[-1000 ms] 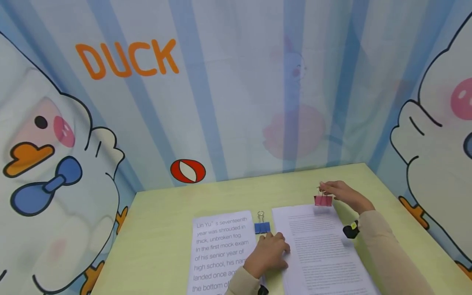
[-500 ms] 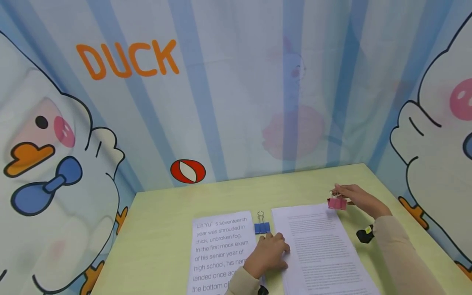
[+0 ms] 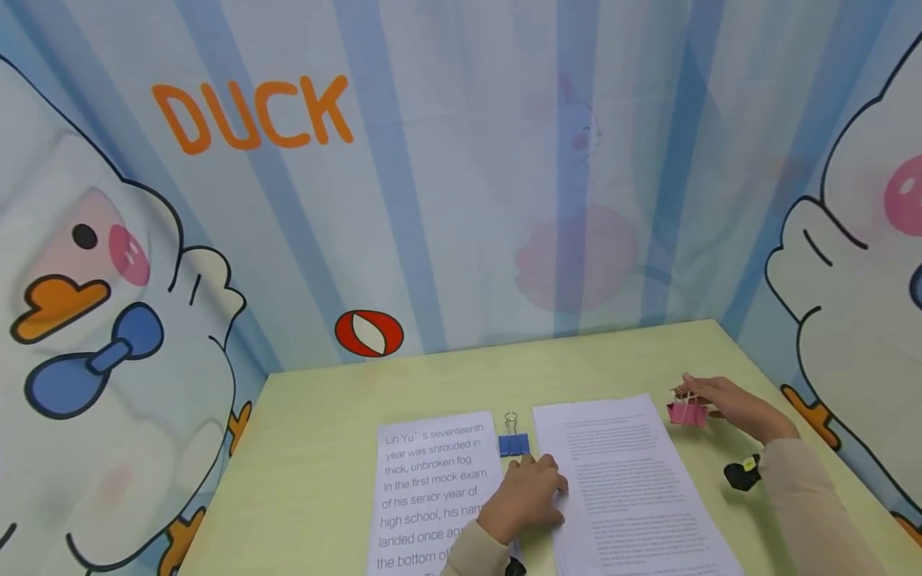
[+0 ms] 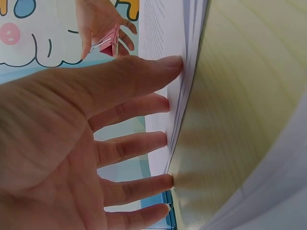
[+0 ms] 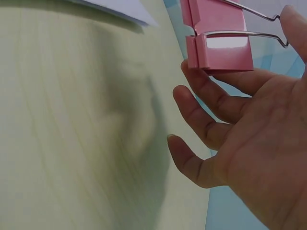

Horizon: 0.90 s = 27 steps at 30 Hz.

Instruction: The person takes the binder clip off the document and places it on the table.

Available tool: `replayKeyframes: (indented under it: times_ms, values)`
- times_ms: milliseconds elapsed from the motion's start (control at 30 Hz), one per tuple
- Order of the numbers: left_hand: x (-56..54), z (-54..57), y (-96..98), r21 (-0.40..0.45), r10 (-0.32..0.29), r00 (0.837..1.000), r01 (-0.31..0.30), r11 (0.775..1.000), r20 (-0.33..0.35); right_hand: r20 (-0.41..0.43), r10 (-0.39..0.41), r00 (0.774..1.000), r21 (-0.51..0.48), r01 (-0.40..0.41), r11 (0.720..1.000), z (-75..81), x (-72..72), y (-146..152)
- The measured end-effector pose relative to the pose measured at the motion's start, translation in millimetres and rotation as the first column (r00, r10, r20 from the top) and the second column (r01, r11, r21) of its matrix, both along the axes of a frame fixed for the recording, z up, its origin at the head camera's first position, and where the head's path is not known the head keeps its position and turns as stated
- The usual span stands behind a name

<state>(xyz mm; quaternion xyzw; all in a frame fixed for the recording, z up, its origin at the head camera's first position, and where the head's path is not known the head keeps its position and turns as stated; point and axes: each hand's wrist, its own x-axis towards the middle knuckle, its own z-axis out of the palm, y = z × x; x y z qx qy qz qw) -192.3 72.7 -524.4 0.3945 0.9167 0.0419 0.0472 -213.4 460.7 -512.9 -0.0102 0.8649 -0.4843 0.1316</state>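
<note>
My right hand (image 3: 742,410) pinches a pink binder clip (image 3: 687,414) by its wire handles, above the table just right of the right-hand paper stack (image 3: 634,488). In the right wrist view the thumb presses the handle ends of the pink clip (image 5: 223,38), while the other fingers spread loosely below it. My left hand (image 3: 524,496) lies between the two paper stacks. Its extended thumb and fingers (image 4: 132,143) rest along the left edge of the right stack, as the left wrist view shows. A blue binder clip (image 3: 514,445) stands just beyond that hand, handles up.
A second paper stack (image 3: 428,488) with large print lies on the left, partly under the left sleeve (image 3: 475,552). The pale yellow table (image 3: 310,448) ends at a curtain (image 3: 475,200) printed with ducks and stripes.
My right hand has carried the pink binder clip rightward and nearer, from over the stack's far edge to beside its right corner. My left hand stays put.
</note>
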Motion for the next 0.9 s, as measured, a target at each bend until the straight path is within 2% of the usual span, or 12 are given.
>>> replayKeyframes:
  times_ms: [600,900]
  values:
    - [-0.3,1.2,-1.5,-0.006,-0.014,1.000,0.014,1.000,0.008,0.082,0.043,0.996,-0.051,-0.039,0.998,-13.8,12.2,16.8]
    - [-0.3,2.4,-2.9,-0.014,-0.013,1.000,0.013,1.000,-0.001,0.050,0.091,0.995,-0.089,-0.086,0.992,-18.5,10.0,22.5]
